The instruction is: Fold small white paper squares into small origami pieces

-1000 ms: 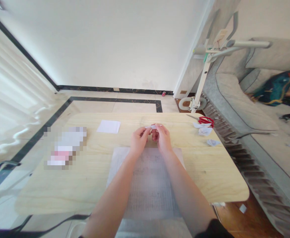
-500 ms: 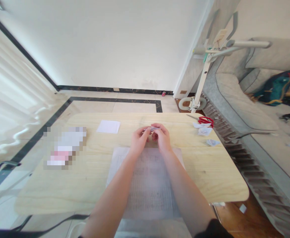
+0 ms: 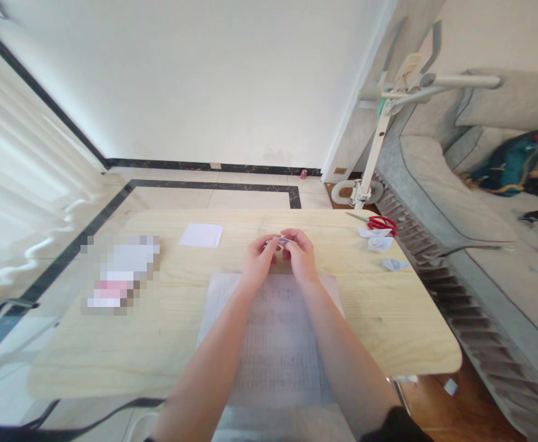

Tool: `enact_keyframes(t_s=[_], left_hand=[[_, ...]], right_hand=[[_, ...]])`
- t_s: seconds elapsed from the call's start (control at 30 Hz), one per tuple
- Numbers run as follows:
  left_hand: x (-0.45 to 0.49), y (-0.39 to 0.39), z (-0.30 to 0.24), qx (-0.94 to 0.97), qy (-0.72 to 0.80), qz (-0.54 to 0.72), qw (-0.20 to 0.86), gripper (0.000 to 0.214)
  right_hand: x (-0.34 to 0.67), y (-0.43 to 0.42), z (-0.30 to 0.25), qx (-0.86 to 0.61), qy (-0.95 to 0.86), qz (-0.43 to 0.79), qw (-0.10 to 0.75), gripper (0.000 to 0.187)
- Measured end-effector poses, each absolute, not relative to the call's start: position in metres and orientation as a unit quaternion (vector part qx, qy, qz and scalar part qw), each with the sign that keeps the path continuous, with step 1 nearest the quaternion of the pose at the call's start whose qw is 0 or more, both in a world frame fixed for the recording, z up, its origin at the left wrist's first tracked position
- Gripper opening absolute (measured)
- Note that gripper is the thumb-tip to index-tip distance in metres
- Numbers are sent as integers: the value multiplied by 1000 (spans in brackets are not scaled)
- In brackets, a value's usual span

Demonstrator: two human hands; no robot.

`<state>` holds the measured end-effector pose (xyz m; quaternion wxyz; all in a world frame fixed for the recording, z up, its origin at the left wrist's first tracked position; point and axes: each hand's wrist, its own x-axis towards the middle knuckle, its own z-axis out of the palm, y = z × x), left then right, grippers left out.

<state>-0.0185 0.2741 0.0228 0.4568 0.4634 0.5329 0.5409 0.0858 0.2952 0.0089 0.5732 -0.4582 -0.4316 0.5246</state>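
Between the fingertips of both hands is a small piece of folded white paper (image 3: 282,241), mostly covered by the fingers. My left hand (image 3: 258,256) pinches its left side and my right hand (image 3: 302,255) its right side, thumbs close together on top. The hands are just past the far edge of a large printed sheet (image 3: 278,344), which lies under my forearms. Off to the right are folded white paper pieces (image 3: 379,242) and another folded paper piece (image 3: 394,264). Red-handled scissors (image 3: 383,224) lie beside them, their blades pointing left.
A stack of white paper (image 3: 201,235) lies at the back left of the wooden table (image 3: 176,344). A blurred-out item (image 3: 126,270) is on the left side. Beyond the table's right edge stand a grey sofa (image 3: 434,166) and a white exercise machine (image 3: 374,147).
The fingers have shifted slightly around the folded paper, and its visible part has tilted a little between the thumbs. Everything else stays where it was.
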Motion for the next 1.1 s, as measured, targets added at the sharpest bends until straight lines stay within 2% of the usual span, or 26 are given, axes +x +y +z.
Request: enact_keyframes(t_s=[0.47, 0.7, 0.9, 0.97, 1.1], left_hand=[[-21, 276, 20, 487, 572, 524, 402, 24], [-22, 275, 11, 598, 566, 503, 263, 21], [-23, 272, 10, 643, 584, 472, 151, 22], [-22, 273, 10, 644, 587, 464, 156, 21], [-22, 275, 12, 589, 589, 498, 244, 18]], right_hand=[[83, 292, 8, -469, -466, 486, 572, 17], [85, 293, 7, -496, -476, 419, 593, 26], [87, 291, 6, -509, -579, 310, 556, 17], [87, 290, 7, -503, -592, 301, 552, 19], [86, 290, 8, -507, -573, 322, 558, 20]])
